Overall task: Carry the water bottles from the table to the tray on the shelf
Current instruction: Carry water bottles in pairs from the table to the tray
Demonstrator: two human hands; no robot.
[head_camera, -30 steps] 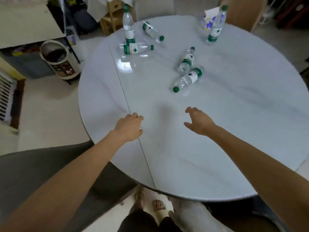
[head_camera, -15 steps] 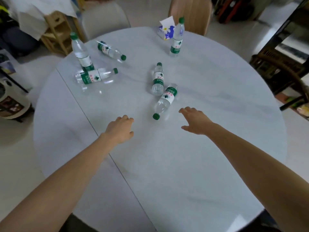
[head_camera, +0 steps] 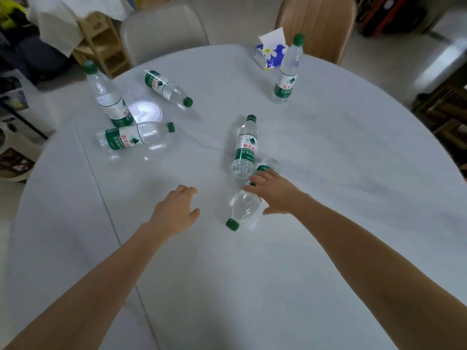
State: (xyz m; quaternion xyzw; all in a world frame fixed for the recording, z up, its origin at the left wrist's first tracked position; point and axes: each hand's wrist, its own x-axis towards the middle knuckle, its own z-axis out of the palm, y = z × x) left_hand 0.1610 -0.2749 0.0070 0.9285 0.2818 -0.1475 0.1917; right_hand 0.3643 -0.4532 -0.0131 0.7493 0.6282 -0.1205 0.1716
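Several clear water bottles with green caps and labels are spread over the round white table (head_camera: 328,223). One stands at the far right (head_camera: 286,72), another stands at the far left (head_camera: 108,97). Three lie flat: at the far left (head_camera: 166,88), beside the left upright one (head_camera: 131,138) and in the middle (head_camera: 245,147). A further bottle (head_camera: 243,205) lies nearest, cap toward me. My right hand (head_camera: 275,193) lies over it, fingers curved across its label and thumb at its near side. My left hand (head_camera: 174,213) hovers just left of it, fingers relaxed. No tray or shelf shows.
A blue tissue box (head_camera: 270,53) stands at the table's far edge. A grey chair (head_camera: 161,29) and a tan chair (head_camera: 316,24) are pushed in behind the table. A wooden stool (head_camera: 101,44) and clutter stand at the far left, dark furniture (head_camera: 444,114) at the right.
My right hand reached forward and came down on the nearest lying bottle. My left hand moved forward beside it. The view shifted closer to the bottles.
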